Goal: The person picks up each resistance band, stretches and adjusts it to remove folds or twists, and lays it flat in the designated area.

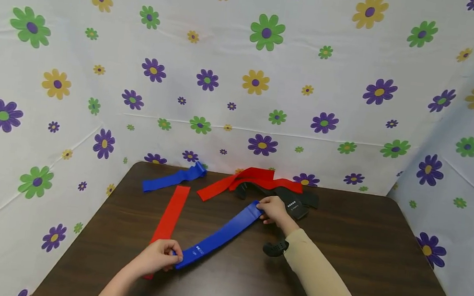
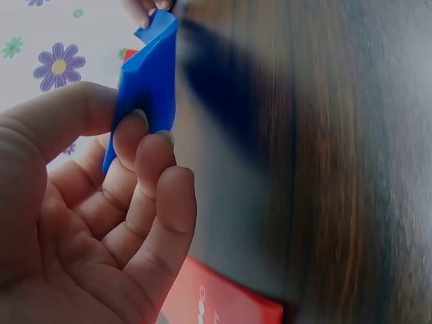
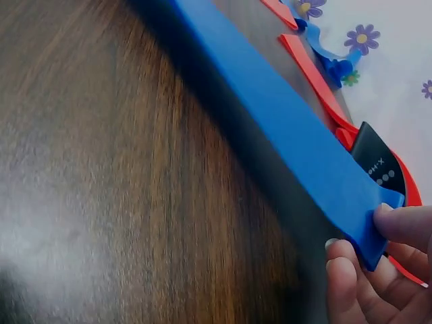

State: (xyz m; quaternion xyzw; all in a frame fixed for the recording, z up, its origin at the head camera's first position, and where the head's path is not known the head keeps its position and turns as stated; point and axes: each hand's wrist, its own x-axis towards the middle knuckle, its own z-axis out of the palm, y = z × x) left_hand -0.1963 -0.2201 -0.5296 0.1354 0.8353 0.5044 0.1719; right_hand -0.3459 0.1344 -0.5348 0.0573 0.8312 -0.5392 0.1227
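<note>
A blue resistance band (image 1: 223,233) is stretched flat between both hands above the dark table, running diagonally. My left hand (image 1: 159,256) pinches its near end, beside small white print; thumb and fingers close on the band (image 2: 150,88) in the left wrist view. At the far end, my right hand (image 1: 274,211) pinches the other tip, and the right wrist view shows thumb and fingers on the band's end (image 3: 364,216). Under and behind the left hand lies a flat red band (image 1: 171,211), partly hidden by that hand.
Along the table's back edge lie another blue band (image 1: 175,178), a folded red band (image 1: 255,176) and black bands (image 1: 296,202) partly under it. A flower-printed white cloth (image 1: 224,103) hangs behind and at the sides. The brown table (image 1: 373,259) extends to the right.
</note>
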